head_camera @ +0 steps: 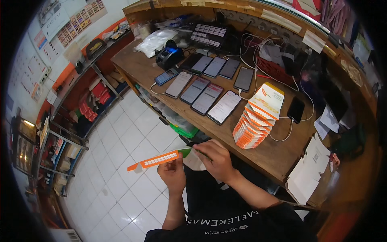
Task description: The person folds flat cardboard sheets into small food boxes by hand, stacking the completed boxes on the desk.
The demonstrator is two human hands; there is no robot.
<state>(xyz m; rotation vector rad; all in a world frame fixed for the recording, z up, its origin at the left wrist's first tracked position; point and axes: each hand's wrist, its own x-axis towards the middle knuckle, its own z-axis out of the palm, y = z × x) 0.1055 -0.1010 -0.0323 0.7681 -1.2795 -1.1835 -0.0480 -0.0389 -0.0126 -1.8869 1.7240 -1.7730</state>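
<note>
My left hand (172,173) pinches an orange and white folded cardboard piece (160,159) by its lower edge. Rows of white dots run along its orange side, and a green part shows at its right end. My right hand (215,159) is closed at that green end, with a small dark object (195,147) at its fingertips; what it is, I cannot tell. Both hands are above my lap, in front of the wooden table (242,133). On the table to the right rises a leaning stack of similar orange and white cardboard pieces (257,118).
Several smartphones (207,98) lie in rows on the table, some with white charging cables (311,106). Behind them are a black card terminal or small printer (169,55), a red basket (270,65) and plastic bags (157,42). A flattened white carton (308,171) rests at the right edge.
</note>
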